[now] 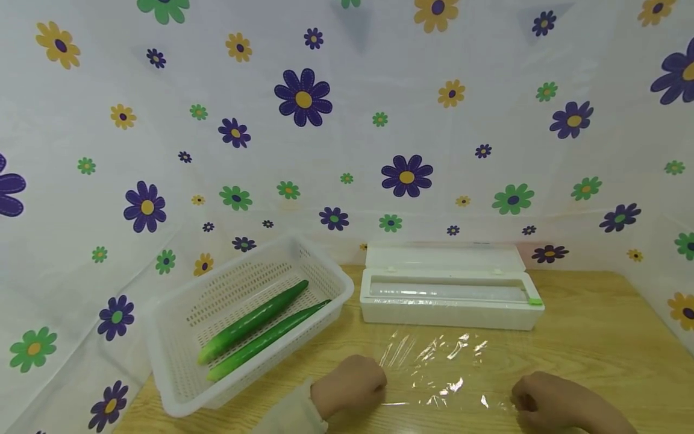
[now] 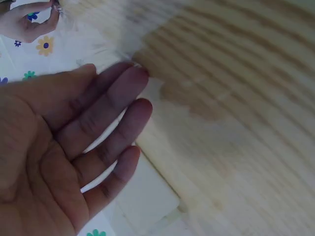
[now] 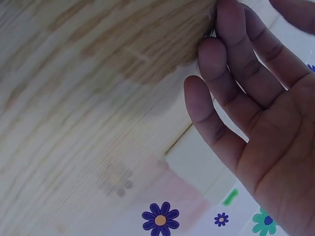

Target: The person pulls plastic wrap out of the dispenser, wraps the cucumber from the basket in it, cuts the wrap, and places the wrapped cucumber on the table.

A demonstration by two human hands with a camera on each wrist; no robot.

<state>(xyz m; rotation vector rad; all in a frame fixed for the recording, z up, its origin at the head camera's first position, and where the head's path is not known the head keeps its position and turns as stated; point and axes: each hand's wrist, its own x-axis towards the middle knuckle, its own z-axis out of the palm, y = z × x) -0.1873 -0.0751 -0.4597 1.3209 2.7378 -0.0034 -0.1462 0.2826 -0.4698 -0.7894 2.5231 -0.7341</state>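
Note:
A sheet of clear cling film (image 1: 439,367) stretches from the white dispenser box (image 1: 450,313) toward the front of the table, with shiny wrinkles across it. At its near left corner my left hand (image 1: 355,383) pinches the film; in the left wrist view the fingers (image 2: 110,110) are bent, the film at their tips. My right hand (image 1: 553,401) pinches the near right corner, its fingers (image 3: 229,64) curled in the right wrist view. Inside the box lies the film roll (image 1: 450,292), under a raised lid (image 1: 444,258).
To the left, a white perforated basket (image 1: 179,392) holds two green cucumbers (image 1: 255,322). A green slider (image 1: 535,301) sits at the box's right end. Behind the wooden table (image 1: 591,337) hangs a white flowered sheet (image 1: 347,120).

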